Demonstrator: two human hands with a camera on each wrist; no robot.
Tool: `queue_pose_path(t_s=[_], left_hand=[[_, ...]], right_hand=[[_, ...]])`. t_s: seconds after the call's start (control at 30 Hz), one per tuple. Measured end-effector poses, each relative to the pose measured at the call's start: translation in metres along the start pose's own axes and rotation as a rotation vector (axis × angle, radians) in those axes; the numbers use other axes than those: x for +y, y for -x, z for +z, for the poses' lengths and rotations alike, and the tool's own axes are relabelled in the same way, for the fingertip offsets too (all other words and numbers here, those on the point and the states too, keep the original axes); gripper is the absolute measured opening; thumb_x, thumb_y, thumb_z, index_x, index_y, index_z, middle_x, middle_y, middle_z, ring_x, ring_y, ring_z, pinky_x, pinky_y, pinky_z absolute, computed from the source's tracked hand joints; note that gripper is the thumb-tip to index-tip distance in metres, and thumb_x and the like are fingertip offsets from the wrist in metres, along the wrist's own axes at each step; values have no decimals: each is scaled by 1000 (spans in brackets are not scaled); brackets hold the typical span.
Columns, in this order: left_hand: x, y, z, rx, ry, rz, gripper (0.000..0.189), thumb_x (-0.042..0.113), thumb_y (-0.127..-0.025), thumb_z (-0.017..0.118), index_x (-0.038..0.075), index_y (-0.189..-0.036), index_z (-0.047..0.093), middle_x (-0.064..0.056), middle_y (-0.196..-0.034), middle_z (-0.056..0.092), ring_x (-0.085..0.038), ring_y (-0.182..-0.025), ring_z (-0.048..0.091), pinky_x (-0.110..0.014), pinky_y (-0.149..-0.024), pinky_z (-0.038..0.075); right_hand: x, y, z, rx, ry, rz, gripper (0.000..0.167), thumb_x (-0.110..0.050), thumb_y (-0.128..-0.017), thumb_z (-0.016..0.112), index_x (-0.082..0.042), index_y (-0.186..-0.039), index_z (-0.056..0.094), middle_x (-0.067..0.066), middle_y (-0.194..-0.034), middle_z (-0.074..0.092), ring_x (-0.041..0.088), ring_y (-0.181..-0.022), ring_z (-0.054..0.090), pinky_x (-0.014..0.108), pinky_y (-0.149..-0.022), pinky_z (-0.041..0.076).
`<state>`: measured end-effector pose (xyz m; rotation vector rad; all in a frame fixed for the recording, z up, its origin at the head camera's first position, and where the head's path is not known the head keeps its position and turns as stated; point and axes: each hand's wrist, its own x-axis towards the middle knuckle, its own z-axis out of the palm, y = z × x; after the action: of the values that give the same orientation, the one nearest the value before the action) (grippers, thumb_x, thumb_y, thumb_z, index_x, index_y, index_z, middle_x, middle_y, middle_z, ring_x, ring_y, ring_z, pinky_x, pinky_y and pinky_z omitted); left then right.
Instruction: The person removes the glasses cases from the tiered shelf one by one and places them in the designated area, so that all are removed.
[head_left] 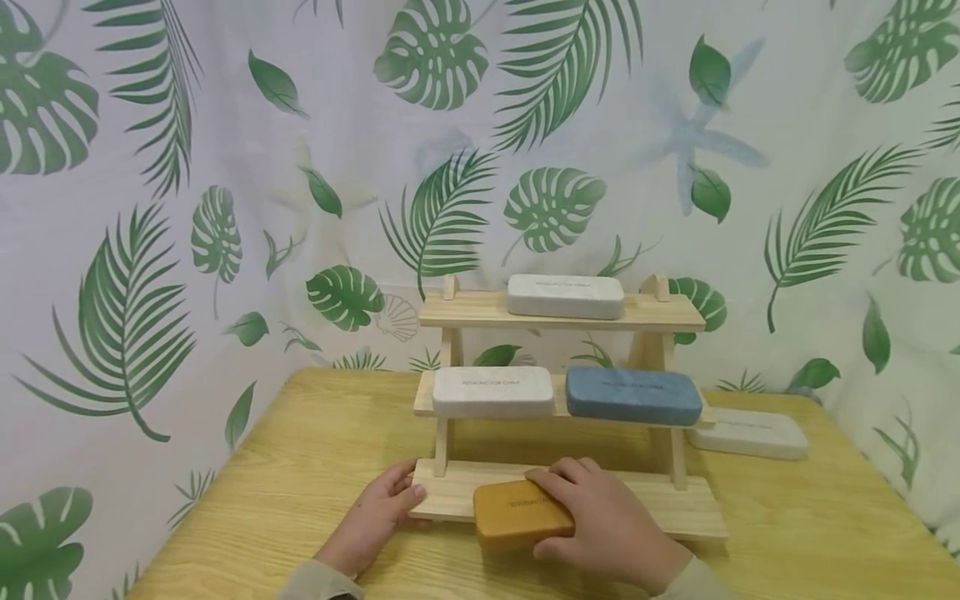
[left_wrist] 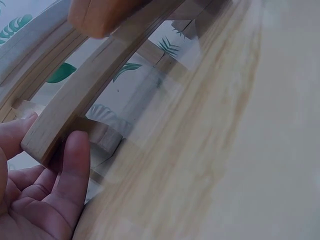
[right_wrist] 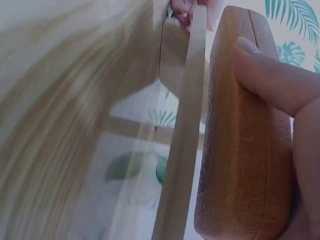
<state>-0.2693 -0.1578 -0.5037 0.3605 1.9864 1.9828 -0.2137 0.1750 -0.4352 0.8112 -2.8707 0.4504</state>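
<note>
My right hand (head_left: 600, 517) grips an orange-brown glasses case (head_left: 517, 510) at its right end, over the front edge of the lowest board (head_left: 660, 504) of a three-tier wooden stand. In the right wrist view, the thumb presses the side of the case (right_wrist: 245, 135), near its seam. Whether the case touches the board I cannot tell. At the board's left end, my left hand (head_left: 378, 512) holds on, thumb above and fingers below. The left wrist view shows the board's end (left_wrist: 55, 130) between those fingers.
A white glasses case (head_left: 566, 297) lies on the top tier. On the middle tier sit another white case (head_left: 492, 392) and a blue case (head_left: 633, 396). A third white case (head_left: 753, 435) lies on the wooden table (head_left: 300, 442), behind the stand's right side. A leaf-patterned curtain (head_left: 315, 150) hangs behind.
</note>
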Motion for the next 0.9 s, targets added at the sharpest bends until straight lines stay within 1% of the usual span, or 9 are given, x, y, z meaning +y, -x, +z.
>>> queue_pose_path(t_s=[0.27, 0.37, 0.53, 0.63, 0.77, 0.9], left_hand=[[2, 1, 0, -7, -9, -2, 77, 31, -105, 58, -9, -157, 17, -23, -136, 54, -30, -113, 63, -43, -89, 58], [3, 1, 0, -9, -7, -2, 76, 30, -105, 57, -9, -157, 17, -22, -134, 55, -30, -113, 63, -42, -89, 58], [1, 1, -2, -13, -4, 0, 76, 30, -105, 58, -9, -156, 18, -21, -131, 57, -29, -113, 63, -42, -90, 58], [0, 0, -2, -16, -11, 4, 76, 30, -105, 59, -9, -156, 19, -20, -130, 57, -30, -113, 63, -41, -90, 58], [-1, -1, -2, -20, -14, 2, 77, 32, -104, 59, -8, -157, 19, -20, -130, 57, -30, -113, 62, -41, -90, 58], [-1, -1, -3, -22, -8, 0, 78, 33, -104, 60, -6, -158, 19, -20, -132, 56, -31, -114, 62, -42, -90, 58]], right_hand=[[26, 23, -14, 46, 15, 63, 83, -65, -77, 79, -20, -144, 58, -6, -122, 60, 20, -108, 57, 47, -88, 54], [35, 31, -20, 55, 30, 78, 86, -68, -77, 77, -20, -146, 57, -5, -125, 60, 22, -112, 57, 49, -90, 53], [52, 44, -31, 56, 64, 89, 85, -72, -78, 73, -24, -146, 56, -4, -132, 59, 25, -118, 55, 52, -95, 51], [61, 53, -39, 57, 81, 91, 84, -72, -78, 72, -26, -146, 56, -2, -133, 59, 28, -119, 55, 54, -94, 51], [76, 66, -49, 78, 83, 103, 84, -73, -76, 72, -25, -144, 58, 0, -131, 59, 30, -117, 57, 55, -91, 53], [96, 80, -56, 94, 79, 145, 86, -76, -75, 70, -25, -143, 58, 3, -132, 59, 32, -117, 57, 55, -87, 53]])
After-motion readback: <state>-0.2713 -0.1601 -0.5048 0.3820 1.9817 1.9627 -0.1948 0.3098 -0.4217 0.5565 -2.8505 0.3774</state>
